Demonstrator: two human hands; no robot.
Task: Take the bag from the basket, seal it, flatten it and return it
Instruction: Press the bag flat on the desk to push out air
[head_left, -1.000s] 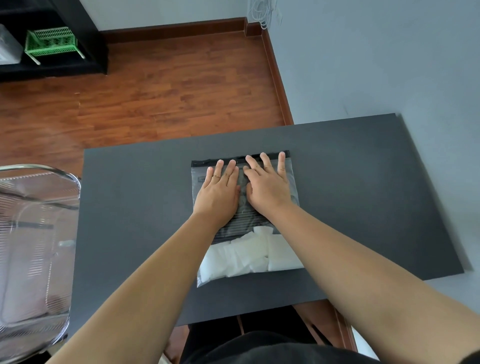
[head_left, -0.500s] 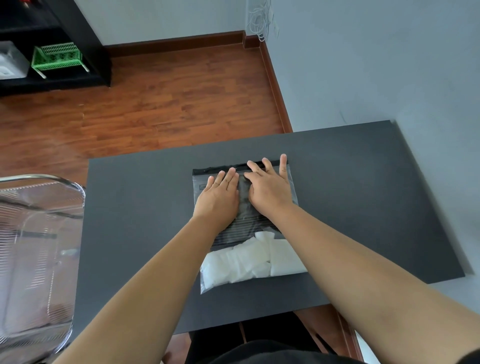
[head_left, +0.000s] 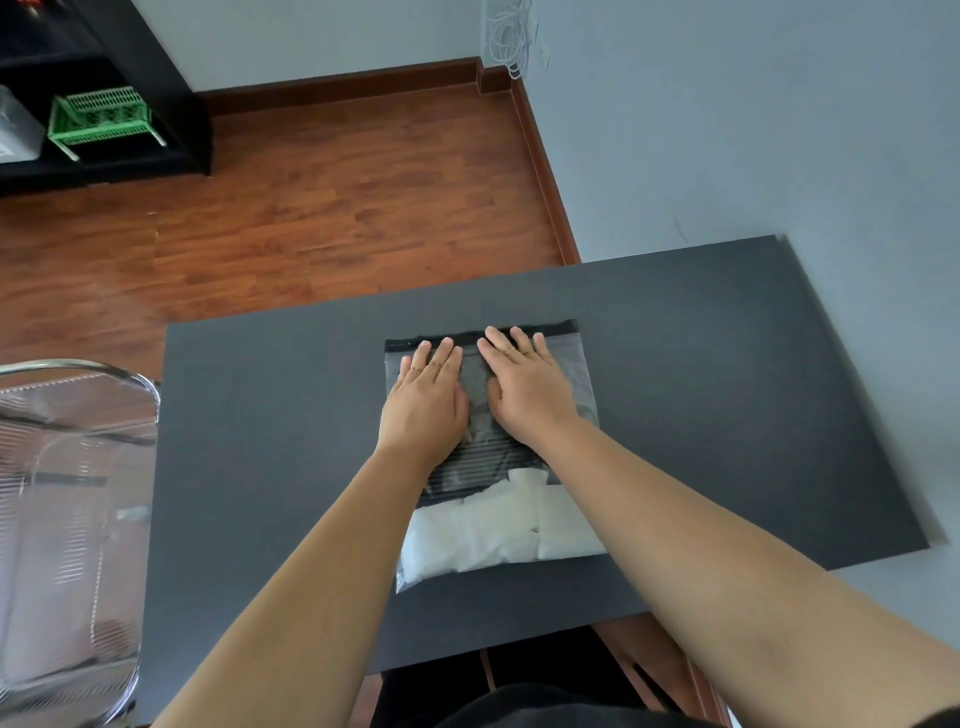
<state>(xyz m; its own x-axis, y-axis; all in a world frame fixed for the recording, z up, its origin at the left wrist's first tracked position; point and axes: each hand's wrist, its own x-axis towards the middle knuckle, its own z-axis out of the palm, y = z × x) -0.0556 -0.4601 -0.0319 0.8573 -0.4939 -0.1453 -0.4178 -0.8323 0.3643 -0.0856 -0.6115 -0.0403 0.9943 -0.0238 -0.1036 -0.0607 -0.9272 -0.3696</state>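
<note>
Bag (head_left: 571, 374) flat on table (head_left: 270, 415), basket (head_left: 78, 467) at left. We press left hand (head_left: 423, 408) and right hand (head_left: 527, 387) palms-down, fingers extended, pinching nothing. Looks light, limp, slick; we'd lift by 2 top corners.

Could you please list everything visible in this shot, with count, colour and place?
bag: one, clear with a black zip strip, flat on the table centre
white contents: white, in the bag's near end; count unclear
table: one, dark grey, centre
basket: one, wire, left of the table
green crate: one, on the black shelf, far left
shelf: one, black, top left
cables: white bundle, on the wall at the far corner
left hand: flat on the bag
right hand: flat on the bag, beside the left
</note>
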